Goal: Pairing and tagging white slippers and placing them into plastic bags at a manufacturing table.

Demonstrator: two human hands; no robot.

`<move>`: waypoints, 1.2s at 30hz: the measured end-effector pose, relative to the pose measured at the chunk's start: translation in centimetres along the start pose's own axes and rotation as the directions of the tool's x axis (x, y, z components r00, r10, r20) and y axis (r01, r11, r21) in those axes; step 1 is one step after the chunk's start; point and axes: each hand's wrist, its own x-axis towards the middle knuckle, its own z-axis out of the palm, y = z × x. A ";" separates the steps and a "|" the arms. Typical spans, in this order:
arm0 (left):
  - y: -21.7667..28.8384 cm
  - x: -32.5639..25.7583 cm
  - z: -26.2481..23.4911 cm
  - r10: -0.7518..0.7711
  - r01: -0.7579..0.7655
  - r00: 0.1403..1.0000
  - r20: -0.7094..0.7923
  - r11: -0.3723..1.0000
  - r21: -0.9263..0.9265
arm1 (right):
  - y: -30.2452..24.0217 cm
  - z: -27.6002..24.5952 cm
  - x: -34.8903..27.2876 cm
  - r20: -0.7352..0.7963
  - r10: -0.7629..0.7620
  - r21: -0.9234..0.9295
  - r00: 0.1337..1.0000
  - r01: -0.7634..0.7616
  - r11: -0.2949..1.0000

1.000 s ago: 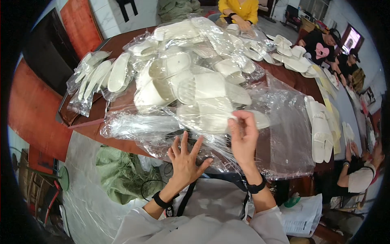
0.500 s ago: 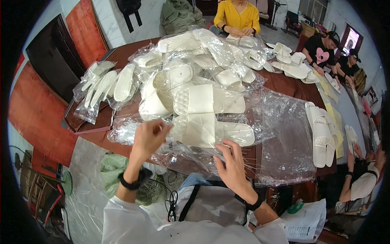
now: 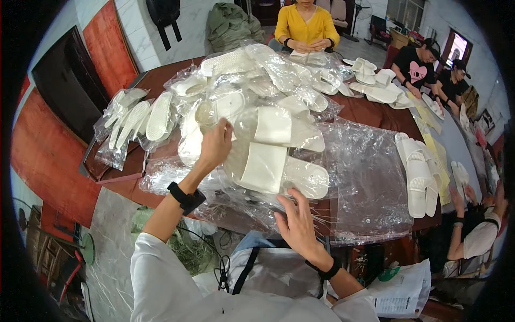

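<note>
A: The big brown table (image 3: 375, 110) is seen loaded with a heap of bagged slippers (image 3: 257, 80), well beyond the fingertips. Flat clear bags (image 3: 370, 182) are spread just right of the right fingers.

B: And the bagged white pair (image 3: 268, 161) is found between the two hands, higher on the table than half a second ago, when it was lying lower against the near edge.

A: The left hand (image 3: 214, 145) has been lifted to the bag's left top corner; the fingers are curled on the plastic there, though how firm the pinch is cannot be told.

B: The right hand (image 3: 298, 225) is held below the pair, fingers spread open, tips touching the loose film at the near edge. Nothing is clasped.

A: So the pair seems to be steadied and shifted, the bag being handled rather than released.

B: Loose white slippers (image 3: 418, 172) are left far right of the right fingers, untouched.
</note>
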 end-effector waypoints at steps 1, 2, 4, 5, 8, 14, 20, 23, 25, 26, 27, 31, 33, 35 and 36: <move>1.1 0.4 -0.8 0.142 -0.133 0.986 -0.087 0.987 0.094 | 0.0 0.1 -0.2 -0.031 0.020 0.012 0.999 -0.019 1.000; 2.3 0.9 -1.8 0.142 -0.134 0.986 -0.086 0.987 0.094 | 0.1 0.1 -0.4 -0.031 0.020 0.012 0.999 -0.020 1.000; 4.9 2.0 -3.7 0.276 -0.252 0.950 -0.144 0.954 0.161 | 0.3 0.1 -0.7 -0.049 0.101 -0.001 0.994 -0.101 0.995; 6.4 2.6 -4.7 0.279 -0.257 0.950 -0.142 0.954 0.158 | 0.4 0.1 -0.7 -0.051 0.105 -0.003 0.993 -0.105 0.994; 10.2 3.9 -7.2 0.374 -0.350 0.903 -0.213 0.926 0.143 | 1.1 0.4 -0.7 -0.049 0.050 -0.029 0.998 -0.052 0.998; 13.9 5.9 -11.7 0.479 -0.467 0.844 -0.243 0.878 0.108 | 1.2 0.5 -0.7 -0.015 0.031 -0.044 0.999 -0.032 0.999; 13.0 8.1 -13.8 0.459 -0.466 0.848 -0.264 0.884 0.039 | 1.4 0.5 -0.8 -0.011 0.039 -0.075 0.999 -0.040 0.996; 11.3 9.2 -14.9 0.368 -0.372 0.886 -0.283 0.927 0.042 | 1.4 0.5 -1.0 0.010 0.046 -0.081 0.999 -0.045 0.996; 10.3 9.5 -17.0 0.345 -0.363 0.888 -0.305 0.932 -0.001 | 1.3 0.7 -0.9 0.002 0.037 -0.076 0.999 -0.036 0.996; 10.0 9.6 -18.0 0.320 -0.356 0.890 -0.325 0.933 -0.054 | 1.3 0.7 -1.0 -0.006 0.033 -0.081 0.999 -0.033 0.996; 9.6 9.8 -19.2 0.391 -0.415 0.841 -0.375 0.910 0.018 | 1.4 0.7 -1.0 -0.004 0.039 -0.078 0.999 -0.039 0.996; 7.0 10.3 -24.2 0.487 -0.519 0.672 -0.559 0.847 0.114 | 1.8 0.5 -1.1 -0.017 0.063 -0.092 0.998 -0.064 0.994; 5.2 7.6 -29.0 0.215 -0.290 0.731 -0.647 0.957 -0.011 | 1.3 0.8 -0.7 -0.020 0.041 -0.054 0.999 -0.042 0.998; 4.2 4.7 -31.5 0.225 -0.232 0.702 -0.676 0.969 0.081 | 1.5 0.7 -0.7 -0.012 0.054 -0.082 0.998 -0.054 0.995; 1.2 3.1 -34.2 0.552 -0.280 0.581 -0.598 0.826 0.490 | 1.3 0.8 -0.7 0.000 0.047 -0.094 0.999 -0.047 0.994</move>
